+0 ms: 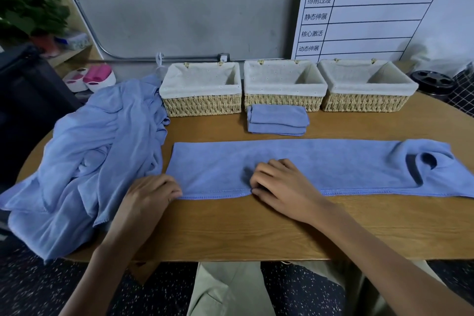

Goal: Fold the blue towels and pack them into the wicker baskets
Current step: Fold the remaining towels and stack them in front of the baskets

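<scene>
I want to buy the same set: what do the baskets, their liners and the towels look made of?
Baskets: woven straw or wicker-like fibre, pale and matte, braided weave visible. Liners: cream cloth, probably cotton, folded over the rims. Towel under both hands: blue, likely microfibre, with short nap and stitched hem.

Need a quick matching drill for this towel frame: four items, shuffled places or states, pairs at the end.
Items
1. small folded blue towel
2. long flat blue towel strip
3. crumpled heap of blue towels
4. three lined wicker baskets

Places or states
A. left end of the wooden table, spilling over its edge
B. in a row at the table's back, holding no towels
C. under both hands, near edge pinched
D. just in front of the middle basket

Pairs: 1-D, 2-C, 3-A, 4-B
</scene>
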Available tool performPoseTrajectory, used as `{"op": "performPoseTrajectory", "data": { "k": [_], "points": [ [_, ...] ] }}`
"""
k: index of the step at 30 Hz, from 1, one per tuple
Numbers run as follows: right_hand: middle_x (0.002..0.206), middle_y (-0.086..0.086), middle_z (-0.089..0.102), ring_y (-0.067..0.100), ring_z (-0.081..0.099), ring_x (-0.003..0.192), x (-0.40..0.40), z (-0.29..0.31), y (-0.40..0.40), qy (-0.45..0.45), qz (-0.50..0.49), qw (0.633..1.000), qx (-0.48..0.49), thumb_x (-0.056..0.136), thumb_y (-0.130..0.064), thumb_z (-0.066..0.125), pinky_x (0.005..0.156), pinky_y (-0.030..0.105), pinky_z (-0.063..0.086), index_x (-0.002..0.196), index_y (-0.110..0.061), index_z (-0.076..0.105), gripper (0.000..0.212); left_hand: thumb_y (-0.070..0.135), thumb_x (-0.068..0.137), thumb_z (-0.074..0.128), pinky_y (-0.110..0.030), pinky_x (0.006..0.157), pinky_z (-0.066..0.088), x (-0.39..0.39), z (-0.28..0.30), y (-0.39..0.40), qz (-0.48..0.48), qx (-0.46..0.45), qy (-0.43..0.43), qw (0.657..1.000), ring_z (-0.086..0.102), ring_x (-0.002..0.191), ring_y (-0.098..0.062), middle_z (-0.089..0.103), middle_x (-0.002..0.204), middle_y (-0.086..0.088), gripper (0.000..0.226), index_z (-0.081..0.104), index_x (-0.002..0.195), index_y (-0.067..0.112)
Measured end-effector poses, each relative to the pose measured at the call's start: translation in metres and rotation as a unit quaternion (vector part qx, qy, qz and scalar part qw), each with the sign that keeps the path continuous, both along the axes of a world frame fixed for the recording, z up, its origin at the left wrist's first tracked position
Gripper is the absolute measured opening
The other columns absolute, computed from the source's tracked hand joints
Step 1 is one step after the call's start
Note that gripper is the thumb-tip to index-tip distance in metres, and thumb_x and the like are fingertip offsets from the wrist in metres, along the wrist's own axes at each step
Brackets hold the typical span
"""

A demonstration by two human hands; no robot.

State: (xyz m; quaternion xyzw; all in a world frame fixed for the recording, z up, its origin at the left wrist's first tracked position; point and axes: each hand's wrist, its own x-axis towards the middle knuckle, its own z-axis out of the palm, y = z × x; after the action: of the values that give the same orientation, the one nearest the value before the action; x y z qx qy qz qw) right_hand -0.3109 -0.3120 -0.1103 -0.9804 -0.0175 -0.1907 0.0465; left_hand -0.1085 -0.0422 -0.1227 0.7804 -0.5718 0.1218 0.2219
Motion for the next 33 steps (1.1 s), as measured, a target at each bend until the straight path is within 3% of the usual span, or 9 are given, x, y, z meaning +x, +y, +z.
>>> {"op": "performPoseTrajectory", "data": {
  "k": [4, 9, 12, 15, 19, 23, 26, 28, 33],
  "points": [
    [0.094, -0.011, 0.056, 0.013, 0.051, 0.085, -0.002, 0.0, 0.0, -0.034, -0.018, 0.997, 0.065, 0.099, -0.034, 0.044, 0.082, 0.03, 0.035, 0.09, -0.024, 0.058, 0.02, 0.025, 0.1, 0.042, -0.042, 0.08, 0.051, -0.001, 0.002, 0.0, -0.001, 0.007, -0.004, 1.0, 0.061, 0.088, -0.015, 0.06, 0.1, 0.009, 0.025, 0.065, 0.091, 0.019],
    [0.096, -0.01, 0.056, 0.013, 0.052, 0.086, -0.002, -0.003, 0.001, -0.011, -0.034, 0.997, 0.067, 0.096, -0.041, 0.045, 0.08, 0.029, 0.036, 0.094, -0.024, 0.06, 0.022, 0.021, 0.099, 0.039, -0.044, 0.079, 0.052, -0.006, 0.001, -0.003, 0.028, -0.005, -0.003, 1.0, 0.061, 0.087, -0.019, 0.06, 0.096, 0.005, 0.027, 0.064, 0.092, 0.015],
    [0.091, -0.007, 0.056, 0.017, 0.055, 0.082, 0.003, -0.005, 0.004, -0.012, -0.026, 1.0, 0.006, 0.092, -0.04, 0.052, 0.076, 0.033, 0.041, 0.09, -0.023, 0.061, 0.019, 0.022, 0.1, 0.039, -0.044, 0.079, 0.051, -0.007, 0.0, -0.004, 0.039, -0.008, 0.011, 0.999, 0.06, 0.086, -0.018, 0.059, 0.093, 0.007, 0.026, 0.062, 0.09, 0.017],
    [0.083, -0.006, 0.057, 0.018, 0.058, 0.073, 0.012, 0.002, 0.002, -0.023, 0.011, 0.996, -0.085, 0.093, -0.035, 0.045, 0.068, 0.035, 0.043, 0.085, -0.023, 0.061, 0.022, 0.023, 0.099, 0.042, -0.04, 0.08, 0.051, -0.008, 0.001, -0.004, 0.046, -0.013, 0.005, 0.999, 0.06, 0.088, -0.016, 0.059, 0.094, 0.008, 0.024, 0.064, 0.09, 0.016],
    [0.077, -0.006, 0.057, 0.018, 0.057, 0.069, 0.017, 0.015, 0.0, -0.028, 0.045, 0.989, -0.135, 0.095, -0.028, 0.047, 0.068, 0.035, 0.045, 0.082, -0.021, 0.06, 0.02, 0.026, 0.099, 0.042, -0.038, 0.08, 0.049, -0.006, 0.0, -0.003, 0.063, -0.023, 0.027, 0.997, 0.059, 0.088, -0.013, 0.059, 0.093, 0.011, 0.025, 0.064, 0.089, 0.018],
    [0.081, -0.005, 0.055, 0.017, 0.055, 0.069, 0.006, 0.009, 0.001, -0.069, 0.036, 0.991, -0.109, 0.099, -0.026, 0.045, 0.069, 0.034, 0.046, 0.083, -0.02, 0.059, 0.022, 0.031, 0.1, 0.042, -0.037, 0.082, 0.049, -0.006, -0.001, -0.004, 0.047, -0.03, 0.019, 0.998, 0.06, 0.09, -0.013, 0.06, 0.095, 0.01, 0.031, 0.066, 0.088, 0.016],
    [0.087, -0.007, 0.056, 0.015, 0.055, 0.078, -0.001, -0.005, 0.003, -0.04, 0.053, 0.995, -0.074, 0.096, -0.031, 0.058, 0.071, 0.031, 0.045, 0.085, -0.022, 0.062, 0.015, 0.036, 0.098, 0.047, -0.033, 0.081, 0.048, -0.008, 0.001, -0.005, 0.055, -0.026, 0.021, 0.998, 0.059, 0.09, -0.012, 0.059, 0.094, 0.011, 0.028, 0.065, 0.087, 0.017],
    [0.092, -0.009, 0.056, 0.012, 0.053, 0.083, -0.003, -0.008, 0.001, -0.018, 0.051, 0.998, -0.019, 0.098, -0.037, 0.054, 0.072, 0.03, 0.044, 0.09, -0.024, 0.066, 0.019, 0.037, 0.096, 0.049, -0.031, 0.079, 0.049, -0.009, 0.001, -0.005, 0.063, -0.028, 0.02, 0.997, 0.059, 0.088, -0.012, 0.058, 0.093, 0.012, 0.026, 0.064, 0.085, 0.018],
    [0.096, -0.009, 0.057, 0.015, 0.055, 0.085, -0.005, -0.005, -0.01, -0.077, -0.049, 0.986, 0.139, 0.097, -0.039, 0.051, 0.074, 0.034, 0.044, 0.093, -0.022, 0.07, 0.026, 0.036, 0.099, 0.047, -0.045, 0.076, 0.05, -0.017, 0.005, -0.022, 0.107, -0.051, -0.008, 0.993, 0.061, 0.083, -0.021, 0.062, 0.094, 0.004, 0.034, 0.067, 0.084, 0.012]
  ]
}}
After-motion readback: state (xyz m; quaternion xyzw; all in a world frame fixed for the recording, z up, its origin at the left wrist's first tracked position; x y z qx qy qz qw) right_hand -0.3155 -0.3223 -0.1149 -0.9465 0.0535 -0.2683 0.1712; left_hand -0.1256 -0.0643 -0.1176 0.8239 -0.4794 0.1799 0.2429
